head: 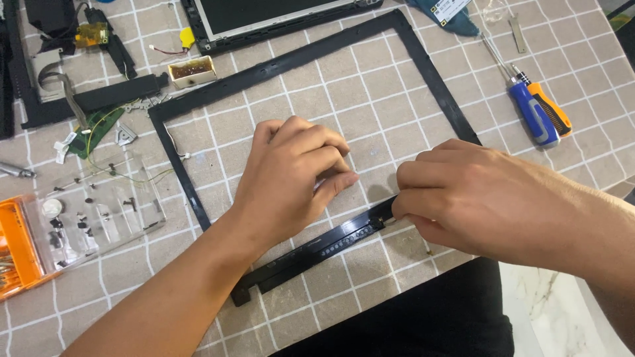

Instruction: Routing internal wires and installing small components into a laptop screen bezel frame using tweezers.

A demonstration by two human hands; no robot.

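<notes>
A thin black screen bezel (pixel 423 73) lies flat on the tiled-pattern counter (pixel 370 106), its open rectangle framing both hands — laid down like this, its lower bar can be worked on from above while the counter takes the pressure. The left hand (pixel 291 182) sits inside the frame with its fingers curled close together, thumb tip meeting them as if pinching something small, though what, if anything, is between them cannot be made out. The right hand (pixel 476 201) rests over the frame's lower right stretch, fingers pinched narrowly on the bar's edge where a row of small holes runs along it. The bezel looks slim, matte and a little flexible, one corner ending near the wrist. Two screwdrivers (pixel 539 112) lie to the right, a clear parts tray (pixel 99 205) with small screws to the left — both within reach.
</notes>
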